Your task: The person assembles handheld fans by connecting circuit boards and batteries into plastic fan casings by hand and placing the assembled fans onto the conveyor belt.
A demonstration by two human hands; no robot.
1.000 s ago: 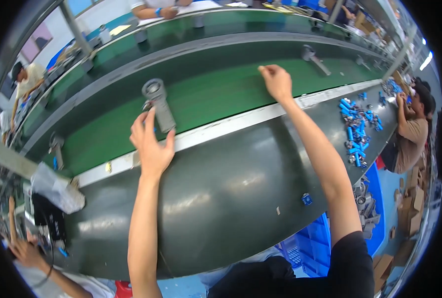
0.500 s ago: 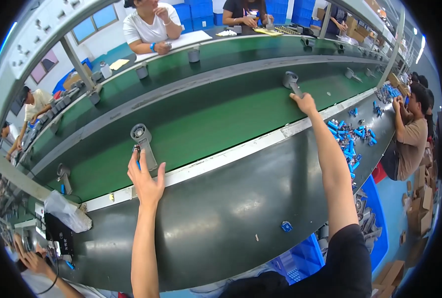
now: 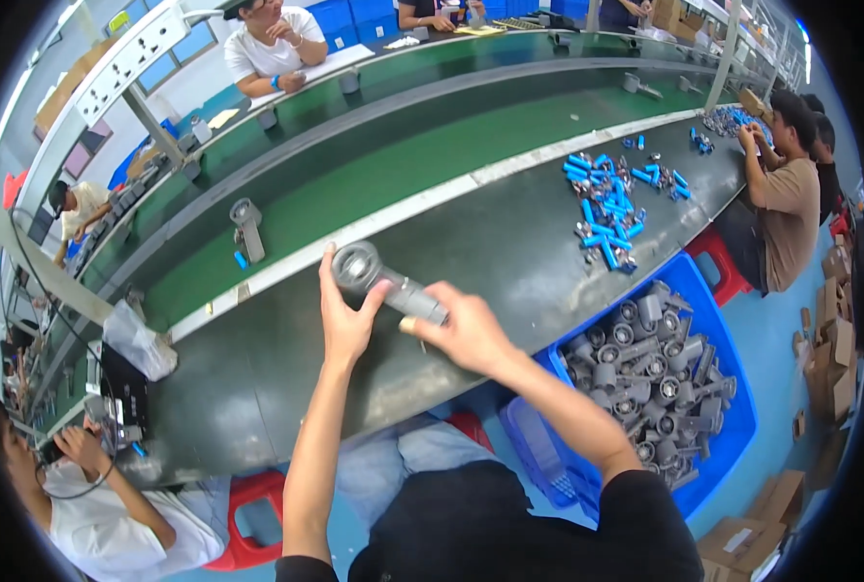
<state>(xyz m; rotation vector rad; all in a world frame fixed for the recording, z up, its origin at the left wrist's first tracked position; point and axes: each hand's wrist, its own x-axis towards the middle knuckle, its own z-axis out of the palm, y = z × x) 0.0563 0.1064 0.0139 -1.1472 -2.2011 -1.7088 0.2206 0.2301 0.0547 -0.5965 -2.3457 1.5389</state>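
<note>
Head view: grey metal part (image 3: 385, 282) clamped in both hands, above the dark worktable (image 3: 257, 369); left hand (image 3: 346, 320) on ring end, right hand (image 3: 463, 330) on shaft, long axis left-right.

Both arms have pulled back from the far green belt to the near dark worktop (image 3: 257, 388). The left hand (image 3: 342, 320) and right hand (image 3: 466, 335) now share a grey metal part (image 3: 385, 281), where before only the left touched one. A similar part (image 3: 247, 225) now rides the belt (image 3: 374, 184) alone.
</note>
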